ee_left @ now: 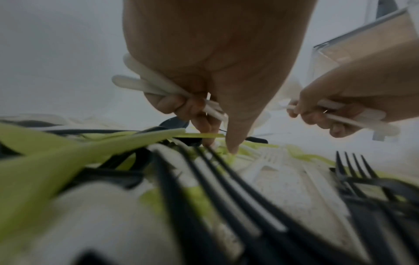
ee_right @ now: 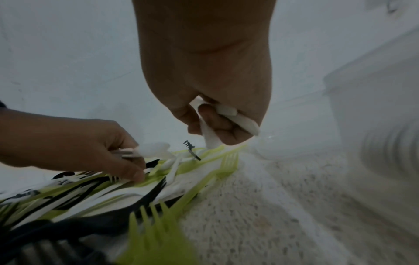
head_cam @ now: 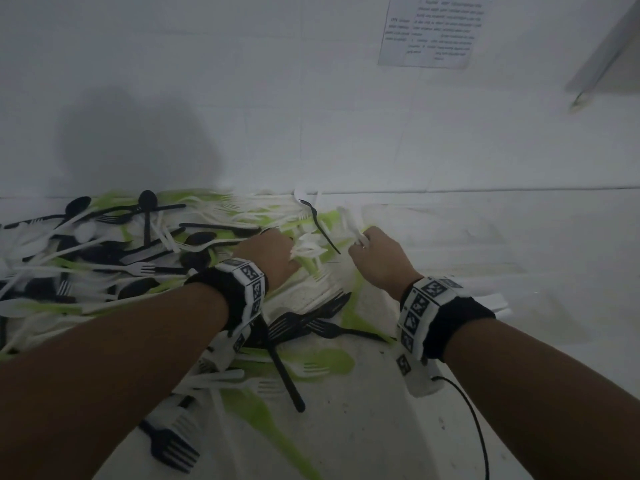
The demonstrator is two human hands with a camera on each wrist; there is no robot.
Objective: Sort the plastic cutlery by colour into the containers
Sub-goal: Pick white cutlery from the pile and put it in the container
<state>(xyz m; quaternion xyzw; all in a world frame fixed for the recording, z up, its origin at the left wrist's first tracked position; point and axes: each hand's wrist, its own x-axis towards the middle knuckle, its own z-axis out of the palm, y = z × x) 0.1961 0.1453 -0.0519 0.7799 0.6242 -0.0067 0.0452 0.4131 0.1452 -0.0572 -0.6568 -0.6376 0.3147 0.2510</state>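
Both hands are gathering white pieces: the left hand [head_cam: 268, 252] is clutching a bunch while pinching into the mixed pile [head_cam: 104, 258], the right hand [head_cam: 379, 258] is gripping more, probably for one container [ee_right: 371, 100].

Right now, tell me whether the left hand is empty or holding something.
Holding: the left hand grips several white cutlery pieces, fingers curled round their handles.

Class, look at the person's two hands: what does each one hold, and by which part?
Both hold white cutlery. The left hand grips a bunch of white pieces mid-handle; the right hand grips white pieces, though which part cannot be told.
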